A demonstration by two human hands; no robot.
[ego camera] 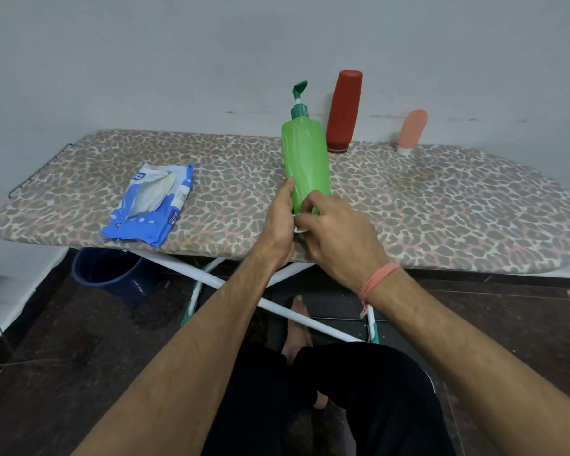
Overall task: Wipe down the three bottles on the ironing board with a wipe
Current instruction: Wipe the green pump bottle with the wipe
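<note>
Left hand (pixel 278 212) clamps green bottle (pixel 306 166) low, near board (pixel 441 209) front edge. Right hand (pixel 338 232) pinches wipe (pixel 299 225) at base. Tall pump top, low grip: hard rub could tip it, imo.

Green pump bottle (pixel 306 166) tilted, red bottle (pixel 344 110), pink tube (pixel 412 131) upright

Soft, even light fills my view, with no glare. The wall (pixel 178 60) is pale and bright; the floor (pixel 63 373) beneath is dim and murky. Wide-angle bending curves the ironing board (pixel 441 209) toward the edges. My near forearms look slightly soft.
</note>
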